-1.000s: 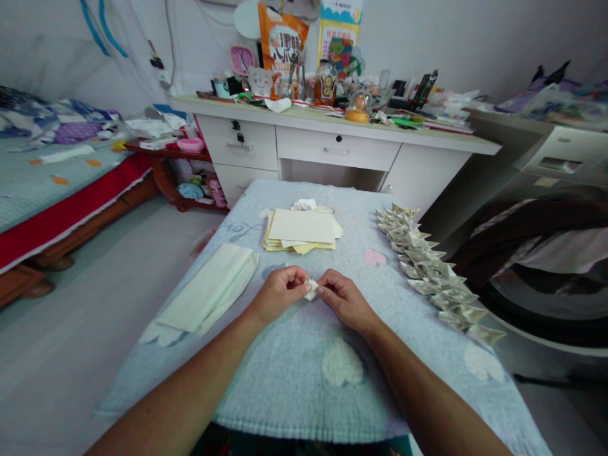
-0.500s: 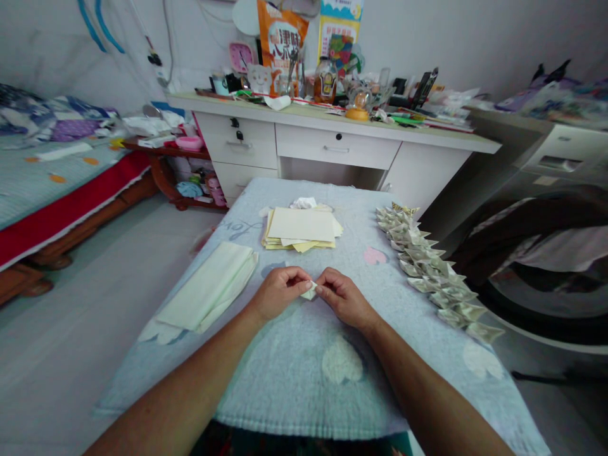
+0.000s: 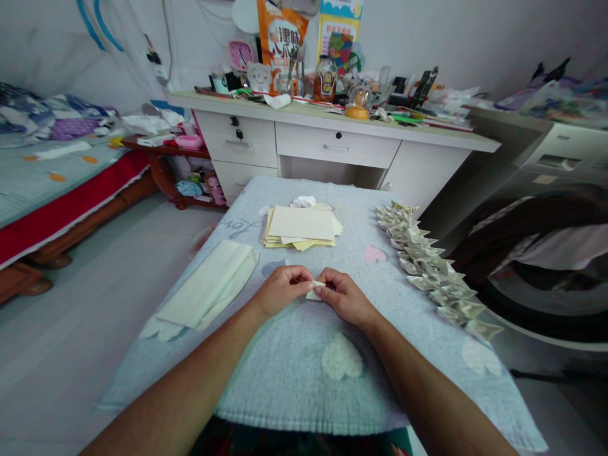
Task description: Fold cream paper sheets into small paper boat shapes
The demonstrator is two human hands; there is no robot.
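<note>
A small folded piece of pale paper (image 3: pixel 314 294) is pinched between my two hands above the cloth-covered table (image 3: pixel 285 367). My left hand (image 3: pixel 282 291) grips its left corner with thumb and finger. On the other side, my right hand (image 3: pixel 346 295) holds the right end, fingers curled. Much of the paper is hidden behind my fingertips. Just beyond my hands lies a stack of cream and yellow paper sheets (image 3: pixel 302 224). A larger folded pale-green sheet (image 3: pixel 204 286) rests to the left of my left hand.
Rows of folded paper pieces (image 3: pixel 427 266) line the table's right side. A crumpled white paper (image 3: pixel 303 201) sits behind the stack. Past the table stands a cluttered white desk (image 3: pixel 332 139). A bed (image 3: pixel 61 183) is at left, a front-loading washing machine (image 3: pixel 546 253) at right.
The small paper has turned slightly in my fingers and shows a flatter, straight-edged side. Both hands have shifted very little.
</note>
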